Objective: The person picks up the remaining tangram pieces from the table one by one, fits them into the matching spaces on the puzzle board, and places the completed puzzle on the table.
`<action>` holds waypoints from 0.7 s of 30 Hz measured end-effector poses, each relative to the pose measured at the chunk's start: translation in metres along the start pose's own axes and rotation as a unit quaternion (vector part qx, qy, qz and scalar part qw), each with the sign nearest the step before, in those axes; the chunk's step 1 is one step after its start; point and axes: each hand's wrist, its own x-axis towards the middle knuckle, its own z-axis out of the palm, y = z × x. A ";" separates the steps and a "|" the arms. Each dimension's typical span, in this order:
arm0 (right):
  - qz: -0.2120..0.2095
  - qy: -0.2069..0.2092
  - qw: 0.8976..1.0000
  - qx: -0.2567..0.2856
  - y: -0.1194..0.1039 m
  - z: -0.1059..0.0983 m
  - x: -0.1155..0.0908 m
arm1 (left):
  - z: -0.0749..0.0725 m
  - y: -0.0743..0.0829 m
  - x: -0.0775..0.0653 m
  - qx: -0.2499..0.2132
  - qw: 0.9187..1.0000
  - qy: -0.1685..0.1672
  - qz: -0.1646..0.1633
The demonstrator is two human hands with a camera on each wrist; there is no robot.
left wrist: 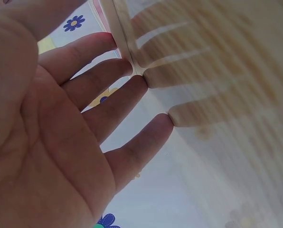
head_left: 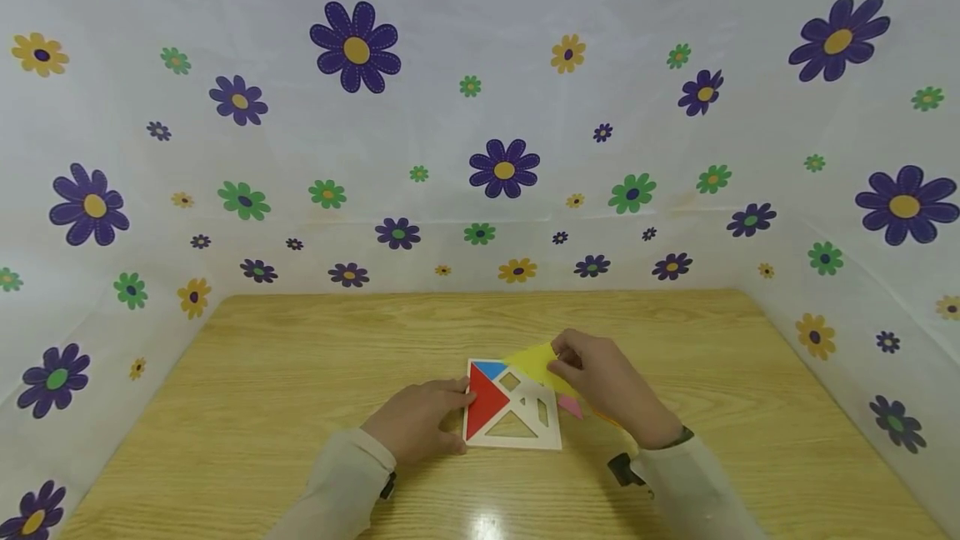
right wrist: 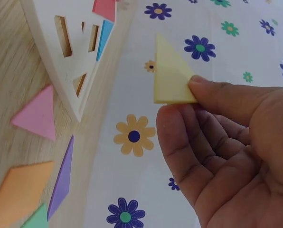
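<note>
A white tangram board with cut-out shapes lies on the table. Set in it are a red triangle along the left side and a blue piece at the far left corner. My left hand rests at the board's left edge; in the left wrist view its fingers are extended, fingertips touching the table. Between thumb and index finger, my right hand pinches a yellow triangle, raised above the far right part of the board. Several cut-outs show bare wood through them.
Right of the board lie a pink triangle, an orange piece, a purple piece and a partly seen green piece. A flower-print cloth encloses the wooden table at the back and sides.
</note>
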 end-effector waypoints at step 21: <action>0.007 -0.020 0.999 0.048 -0.001 0.004 -0.002 | 0.000 0.000 0.000 -0.004 1.000 -0.005 -0.002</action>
